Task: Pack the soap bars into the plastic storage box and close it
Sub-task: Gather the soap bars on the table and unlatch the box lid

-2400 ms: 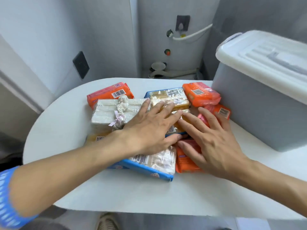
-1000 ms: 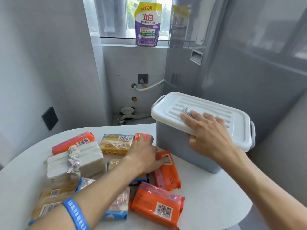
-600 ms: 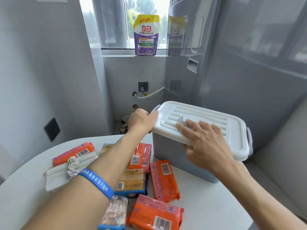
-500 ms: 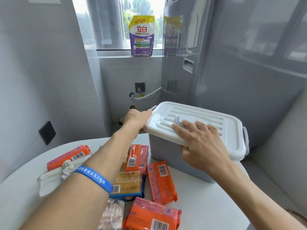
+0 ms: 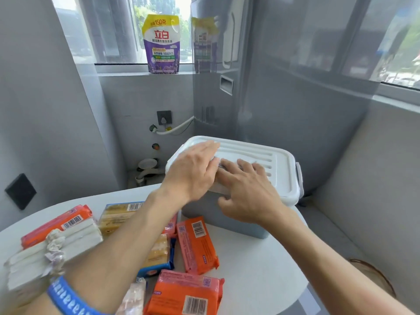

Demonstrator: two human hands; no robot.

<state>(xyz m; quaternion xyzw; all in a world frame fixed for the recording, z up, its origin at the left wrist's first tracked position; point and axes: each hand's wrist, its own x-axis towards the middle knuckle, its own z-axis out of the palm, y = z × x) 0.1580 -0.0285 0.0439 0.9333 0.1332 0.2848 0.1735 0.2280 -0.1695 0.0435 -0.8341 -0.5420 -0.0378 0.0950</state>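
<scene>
Soap bars point(image 5: 197, 244) lie scattered on the white table point(image 5: 256, 273), below and to the near side of both hands, none of them inside the storage box point(image 5: 229, 221). The box stands at the far right of the table with its white lid point(image 5: 279, 169) still on.

Both hands rest on top of that lid. The left hand point(image 5: 193, 171) lies flat over the lid's left half, fingers point(image 5: 210, 148) stretched out and slightly blurred; its grip is wide and holds nothing. The right hand point(image 5: 247, 192) sits just beside it, touching it, with fingers spread toward a small grey handle point(image 5: 217, 161) in the middle of the lid and the thumb hanging over the near edge. Whether this grip has closed on the handle I cannot tell, since the left hand covers part of it.

Under the left forearm are yellow soap packs in blue wrappers point(image 5: 159, 255), and orange packs lie to the right of that arm. A bundle of white bars point(image 5: 52, 253) tied with a ribbon sits left of the arm, near a blue wristband point(image 5: 66, 298). A purple refill pouch point(image 5: 162, 44) stands on the window sill well beyond the hands.
</scene>
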